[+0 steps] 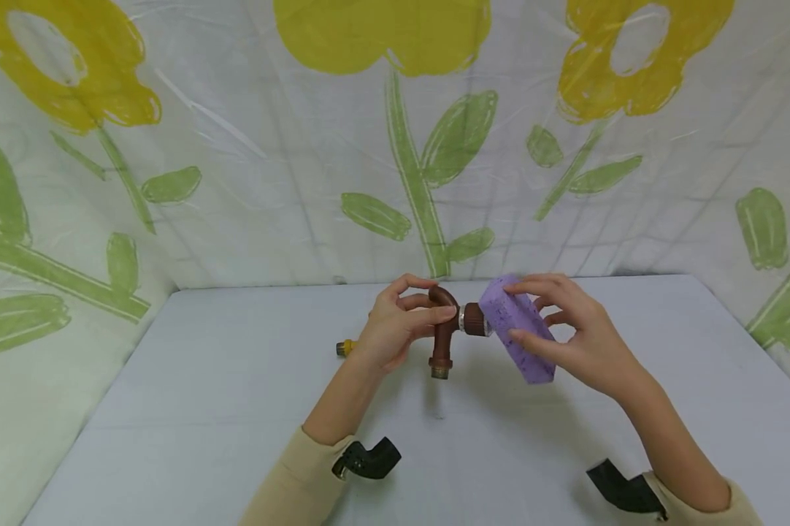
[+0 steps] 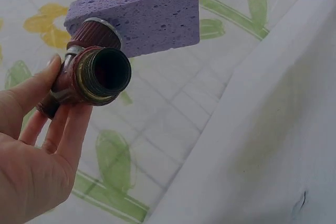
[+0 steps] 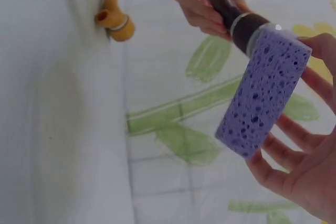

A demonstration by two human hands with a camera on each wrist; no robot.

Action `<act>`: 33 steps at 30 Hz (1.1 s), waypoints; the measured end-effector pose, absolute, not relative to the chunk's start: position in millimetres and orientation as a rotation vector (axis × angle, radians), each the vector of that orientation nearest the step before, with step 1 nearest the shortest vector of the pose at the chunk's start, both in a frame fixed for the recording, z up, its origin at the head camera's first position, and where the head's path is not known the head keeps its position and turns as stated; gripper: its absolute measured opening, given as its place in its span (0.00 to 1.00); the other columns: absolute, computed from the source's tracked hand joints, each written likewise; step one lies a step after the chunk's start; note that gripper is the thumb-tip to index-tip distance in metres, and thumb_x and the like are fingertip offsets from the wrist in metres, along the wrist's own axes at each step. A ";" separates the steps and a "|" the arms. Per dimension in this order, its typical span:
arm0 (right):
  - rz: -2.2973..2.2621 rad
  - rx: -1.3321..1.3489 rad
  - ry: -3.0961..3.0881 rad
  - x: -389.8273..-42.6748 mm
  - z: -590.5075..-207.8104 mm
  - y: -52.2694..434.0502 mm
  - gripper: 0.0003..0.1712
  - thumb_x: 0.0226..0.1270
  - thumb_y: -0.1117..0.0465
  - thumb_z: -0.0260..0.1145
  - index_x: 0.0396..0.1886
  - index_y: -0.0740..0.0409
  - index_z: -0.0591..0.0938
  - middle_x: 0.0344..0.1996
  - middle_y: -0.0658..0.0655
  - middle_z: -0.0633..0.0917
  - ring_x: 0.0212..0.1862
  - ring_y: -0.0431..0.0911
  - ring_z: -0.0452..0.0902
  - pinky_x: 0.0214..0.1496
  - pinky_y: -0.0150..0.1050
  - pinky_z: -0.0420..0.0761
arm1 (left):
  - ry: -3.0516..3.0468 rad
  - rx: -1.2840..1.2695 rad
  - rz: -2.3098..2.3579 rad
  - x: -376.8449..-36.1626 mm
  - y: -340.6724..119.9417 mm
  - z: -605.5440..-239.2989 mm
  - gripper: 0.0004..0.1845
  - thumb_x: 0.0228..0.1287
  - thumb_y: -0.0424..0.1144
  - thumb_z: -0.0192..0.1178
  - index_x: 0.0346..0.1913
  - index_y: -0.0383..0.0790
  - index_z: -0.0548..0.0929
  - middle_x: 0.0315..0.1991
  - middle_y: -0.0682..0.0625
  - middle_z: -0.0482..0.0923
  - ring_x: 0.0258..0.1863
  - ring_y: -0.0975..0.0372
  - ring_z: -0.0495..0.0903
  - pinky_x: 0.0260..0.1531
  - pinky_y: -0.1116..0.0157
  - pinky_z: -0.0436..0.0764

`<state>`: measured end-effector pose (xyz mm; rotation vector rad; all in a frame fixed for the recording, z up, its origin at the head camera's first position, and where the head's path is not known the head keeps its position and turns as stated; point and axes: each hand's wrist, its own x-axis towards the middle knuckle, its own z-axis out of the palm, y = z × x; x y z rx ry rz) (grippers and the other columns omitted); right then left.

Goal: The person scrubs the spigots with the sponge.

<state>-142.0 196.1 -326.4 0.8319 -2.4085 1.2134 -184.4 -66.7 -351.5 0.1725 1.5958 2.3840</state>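
Your left hand [image 1: 395, 329] pinches the tap [image 1: 444, 329]; your right hand [image 1: 582, 336] grips the sponge [image 1: 520, 329] against its end. Press harder and the tap may twist loose onto the bench [image 1: 237, 409].

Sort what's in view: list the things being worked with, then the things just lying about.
In hand:
- brown pipe fitting, gripped by the left hand
- purple sponge, held by the right hand against the fitting's end

Lying about:
- yellow fitting on the white table
- flowered sheet behind

pipe fitting [image 1: 444, 329] above desk [image 1: 237, 409] centre | sponge [image 1: 516, 329] touching its right end | small fitting [image 1: 345, 348] on desk, left
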 end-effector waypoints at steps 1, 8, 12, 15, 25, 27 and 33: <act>1.255 0.824 -2.425 -142.6 -327.0 196.8 0.35 0.59 0.75 0.78 0.66 0.53 0.82 0.61 0.43 0.80 0.49 0.37 0.78 0.46 0.26 0.84 | 1.591 0.181 2.387 -184.2 -66.7 -351.3 0.18 0.64 0.19 0.66 0.53 0.37 0.79 0.34 0.48 0.86 0.28 0.60 0.87 0.34 0.65 0.89; 1.557 0.839 -2.487 -143.3 -328.7 195.6 0.32 0.71 0.75 0.68 0.70 0.58 0.69 0.63 0.54 0.75 0.51 0.38 0.84 0.50 0.30 0.87 | 1.477 0.216 2.449 -183.7 -66.0 -350.6 0.17 0.68 0.17 0.59 0.51 0.41 0.77 0.33 0.52 0.87 0.29 0.63 0.87 0.33 0.68 0.87; 1.594 0.870 -2.456 -141.7 -330.1 191.6 0.34 0.67 0.76 0.71 0.67 0.60 0.66 0.61 0.56 0.73 0.51 0.41 0.86 0.50 0.33 0.88 | 1.414 0.195 2.495 -182.7 -65.4 -350.2 0.17 0.69 0.17 0.57 0.51 0.42 0.77 0.32 0.52 0.87 0.29 0.63 0.87 0.34 0.68 0.87; 1.561 0.864 -2.434 -139.8 -331.1 188.0 0.37 0.62 0.77 0.75 0.65 0.60 0.66 0.59 0.53 0.73 0.49 0.41 0.85 0.50 0.32 0.88 | 1.401 0.182 2.511 -182.2 -64.6 -350.1 0.17 0.70 0.17 0.56 0.51 0.42 0.77 0.32 0.52 0.87 0.29 0.63 0.87 0.34 0.68 0.88; 1.392 0.855 -2.334 -135.9 -333.3 179.8 0.42 0.48 0.79 0.82 0.61 0.61 0.72 0.57 0.45 0.74 0.45 0.41 0.79 0.44 0.28 0.85 | 1.488 0.146 2.501 -180.7 -62.0 -350.6 0.15 0.70 0.20 0.60 0.53 0.39 0.76 0.32 0.53 0.87 0.30 0.64 0.87 0.35 0.67 0.88; 1.378 0.834 -2.332 -135.7 -333.3 178.2 0.41 0.48 0.79 0.82 0.61 0.60 0.73 0.56 0.45 0.74 0.45 0.42 0.78 0.43 0.28 0.85 | 1.503 0.141 2.495 -180.8 -62.1 -350.7 0.15 0.70 0.20 0.60 0.52 0.39 0.76 0.32 0.53 0.87 0.30 0.64 0.87 0.35 0.66 0.88; 1.328 0.733 -2.356 -134.6 -331.3 175.7 0.37 0.51 0.75 0.82 0.62 0.57 0.79 0.56 0.49 0.75 0.47 0.42 0.74 0.42 0.26 0.83 | 1.548 0.144 2.465 -181.7 -61.7 -351.5 0.17 0.67 0.18 0.62 0.53 0.38 0.78 0.31 0.53 0.88 0.30 0.63 0.88 0.35 0.65 0.88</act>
